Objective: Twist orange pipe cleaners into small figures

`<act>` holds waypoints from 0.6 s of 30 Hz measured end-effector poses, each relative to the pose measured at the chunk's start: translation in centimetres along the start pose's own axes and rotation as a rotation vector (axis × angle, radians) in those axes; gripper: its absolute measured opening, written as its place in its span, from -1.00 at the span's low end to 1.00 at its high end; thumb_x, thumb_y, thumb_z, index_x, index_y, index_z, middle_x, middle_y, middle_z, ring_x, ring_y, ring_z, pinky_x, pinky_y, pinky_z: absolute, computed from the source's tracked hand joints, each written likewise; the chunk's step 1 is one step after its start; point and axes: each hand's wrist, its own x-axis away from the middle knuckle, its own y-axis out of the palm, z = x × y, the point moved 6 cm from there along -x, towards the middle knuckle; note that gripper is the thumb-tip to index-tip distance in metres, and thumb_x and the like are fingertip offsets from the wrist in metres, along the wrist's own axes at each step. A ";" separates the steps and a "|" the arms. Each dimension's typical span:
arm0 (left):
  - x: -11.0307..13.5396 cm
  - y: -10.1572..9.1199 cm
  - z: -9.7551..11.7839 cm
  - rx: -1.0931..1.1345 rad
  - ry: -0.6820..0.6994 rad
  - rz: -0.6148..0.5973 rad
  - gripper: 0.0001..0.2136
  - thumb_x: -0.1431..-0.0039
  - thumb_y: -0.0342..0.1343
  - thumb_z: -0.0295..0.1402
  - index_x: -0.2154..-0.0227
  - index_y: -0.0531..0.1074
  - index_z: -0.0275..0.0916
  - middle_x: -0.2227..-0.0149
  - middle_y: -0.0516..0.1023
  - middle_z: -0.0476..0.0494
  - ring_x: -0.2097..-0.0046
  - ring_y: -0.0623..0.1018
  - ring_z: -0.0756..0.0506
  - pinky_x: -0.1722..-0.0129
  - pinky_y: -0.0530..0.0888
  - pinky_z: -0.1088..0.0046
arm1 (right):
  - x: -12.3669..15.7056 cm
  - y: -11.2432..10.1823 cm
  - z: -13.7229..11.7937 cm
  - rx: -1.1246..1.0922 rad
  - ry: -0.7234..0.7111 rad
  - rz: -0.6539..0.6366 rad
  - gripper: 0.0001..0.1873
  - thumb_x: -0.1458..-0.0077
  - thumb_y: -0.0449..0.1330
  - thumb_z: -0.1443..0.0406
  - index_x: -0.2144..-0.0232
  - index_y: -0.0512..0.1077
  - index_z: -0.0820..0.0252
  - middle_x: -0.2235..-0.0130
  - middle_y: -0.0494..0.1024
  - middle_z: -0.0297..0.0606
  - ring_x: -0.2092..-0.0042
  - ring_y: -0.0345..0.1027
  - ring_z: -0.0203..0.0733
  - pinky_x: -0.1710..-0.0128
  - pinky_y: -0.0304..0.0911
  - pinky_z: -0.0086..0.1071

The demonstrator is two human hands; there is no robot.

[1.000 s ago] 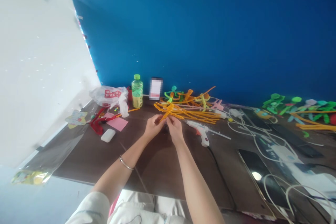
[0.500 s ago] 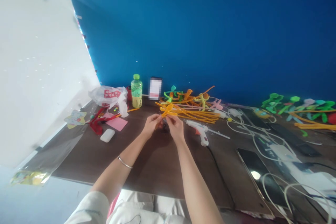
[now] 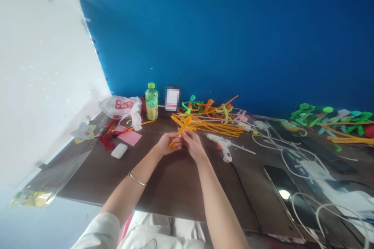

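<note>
Between my hands is an orange pipe-cleaner figure (image 3: 184, 123), with fuzzy limbs sticking out above and below the fingers. My left hand (image 3: 169, 142) is closed round its lower part. My right hand (image 3: 192, 142) pinches it from the other side, fingertips meeting those of the left. Just behind lies a bundle of loose orange pipe cleaners (image 3: 217, 127). Several finished-looking pipe-cleaner figures (image 3: 209, 105) in orange, green, yellow and pink lie beyond the bundle. To the right of my right hand rests a white glue gun (image 3: 224, 148) with a glue stick in its back.
A green-capped bottle (image 3: 152, 102), a plastic bag (image 3: 121, 107), red-handled scissors (image 3: 107, 138), pink paper (image 3: 131, 137) and a white case (image 3: 119, 150) stand or lie left. Right are a phone (image 3: 289, 194), tangled white cables (image 3: 295, 151) and more green figures (image 3: 304, 114). A blue wall closes the back.
The orange figure is turned in my hands, so more of its limbs show now. My left hand has shifted slightly down and left, its fingers wrapping further round the figure.
</note>
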 end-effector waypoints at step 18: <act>1.8 0.0 3.5 -1.457 0.989 0.663 -0.76 -0.11 -0.05 -0.39 0.25 0.49 -0.26 0.36 0.55 -0.23 0.37 0.51 -0.08 0.34 0.40 0.42 | 0.1 -1.4 -1.1 0.406 -0.241 0.401 -0.79 0.16 0.23 0.18 0.51 0.47 0.23 0.45 0.53 -0.26 0.41 0.37 -0.22 0.34 0.26 -0.35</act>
